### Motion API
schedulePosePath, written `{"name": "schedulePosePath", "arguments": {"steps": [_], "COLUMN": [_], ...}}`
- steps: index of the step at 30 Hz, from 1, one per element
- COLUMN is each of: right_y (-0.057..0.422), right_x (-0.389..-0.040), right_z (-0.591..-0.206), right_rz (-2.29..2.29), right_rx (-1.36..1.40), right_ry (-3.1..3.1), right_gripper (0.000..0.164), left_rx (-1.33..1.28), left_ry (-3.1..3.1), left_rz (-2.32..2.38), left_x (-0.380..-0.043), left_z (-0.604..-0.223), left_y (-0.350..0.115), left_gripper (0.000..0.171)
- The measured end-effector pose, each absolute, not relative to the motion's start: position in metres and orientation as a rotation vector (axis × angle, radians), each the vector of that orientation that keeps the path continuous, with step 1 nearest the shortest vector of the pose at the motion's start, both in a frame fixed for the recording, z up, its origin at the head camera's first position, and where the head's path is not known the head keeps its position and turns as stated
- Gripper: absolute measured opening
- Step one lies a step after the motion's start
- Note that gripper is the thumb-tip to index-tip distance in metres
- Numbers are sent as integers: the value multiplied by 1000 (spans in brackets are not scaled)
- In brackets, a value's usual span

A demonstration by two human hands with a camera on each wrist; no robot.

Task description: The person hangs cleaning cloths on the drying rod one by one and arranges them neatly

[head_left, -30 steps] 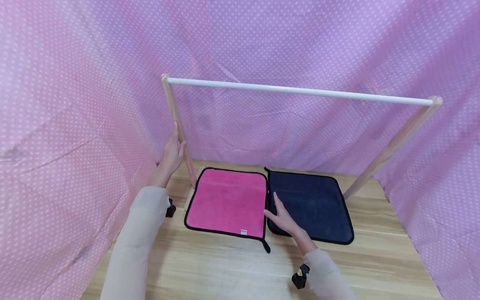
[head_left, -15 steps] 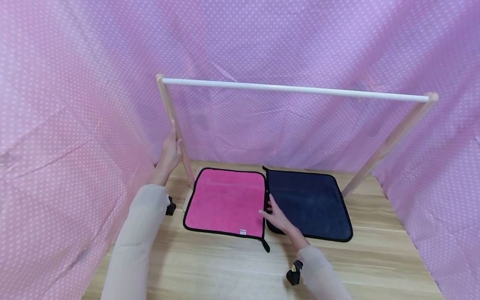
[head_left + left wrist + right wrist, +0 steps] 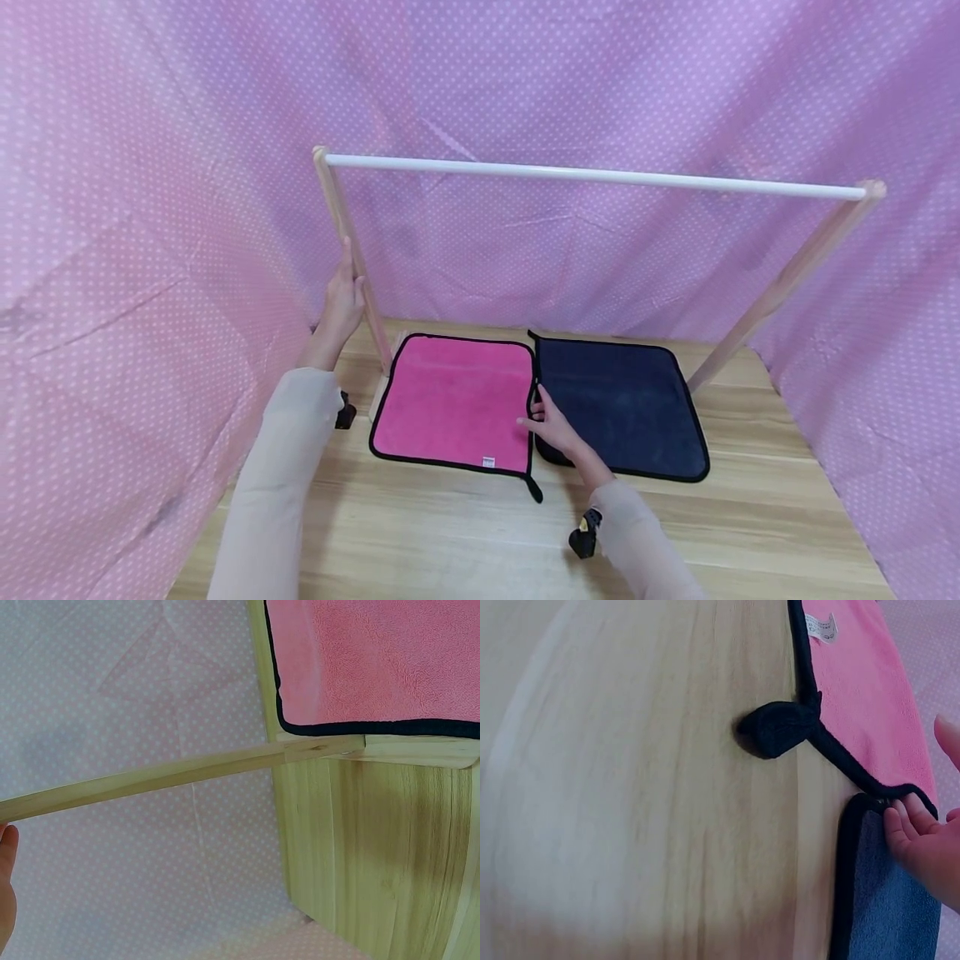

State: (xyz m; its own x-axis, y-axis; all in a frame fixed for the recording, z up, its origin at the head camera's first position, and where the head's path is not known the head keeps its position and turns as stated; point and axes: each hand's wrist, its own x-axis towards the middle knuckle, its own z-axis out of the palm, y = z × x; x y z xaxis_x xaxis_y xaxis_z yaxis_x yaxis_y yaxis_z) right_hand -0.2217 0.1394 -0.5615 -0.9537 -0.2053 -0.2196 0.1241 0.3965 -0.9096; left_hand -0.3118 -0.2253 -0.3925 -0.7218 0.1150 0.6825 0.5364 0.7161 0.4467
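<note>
A pink towel (image 3: 457, 400) with black trim lies flat at centre left, a white label near its front edge. Against its right side lies a dark navy towel (image 3: 615, 408). My right hand (image 3: 553, 425) is at the seam between them. In the right wrist view its fingertips (image 3: 919, 817) touch the pink towel's black edge, and the thumb stays apart above the pink cloth. My left hand (image 3: 343, 300) rests along the left wooden post (image 3: 371, 321) of a rack, index finger straight up it. In the left wrist view, its thumb (image 3: 7, 851) touches the post.
A white rod (image 3: 592, 175) spans the rack's top, ending at the right wooden post (image 3: 787, 283). Pink dotted cloth (image 3: 480, 83) hangs behind and at both sides of the wooden table (image 3: 450, 533). A black hanging loop (image 3: 776, 729) sticks out from the pink towel's corner.
My right hand has shifted slightly left, from over the navy towel to the pink towel's edge, and its fingers have bent a little. The left hand stays at the post.
</note>
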Motion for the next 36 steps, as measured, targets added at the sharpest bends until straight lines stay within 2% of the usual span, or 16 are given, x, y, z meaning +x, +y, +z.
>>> {"name": "schedulePosePath", "arguments": {"steps": [8, 16, 26, 31, 36], "right_y": [135, 126, 125, 126, 124], "right_x": [-220, -211, -224, -229, -234], "right_z": [-554, -533, -560, -550, -540], "right_rz": [-1631, -1659, -1664, -1681, -1664], "right_rx": [-58, -101, -88, -188, -322], "right_ry": [2263, 2157, 2158, 2132, 2151], "right_gripper": [82, 70, 64, 50, 26], "left_rx": [-480, -487, -499, -537, -530], "left_ry": [-2315, -2274, -2262, -2249, -2253], "left_rz": [-857, -837, -835, -821, -813], "left_x": [-312, -314, -316, -318, -321], "left_z": [-392, -392, -390, -391, -391], "left_y": [-226, -227, -226, -227, -227], "left_gripper": [66, 66, 67, 62, 65]}}
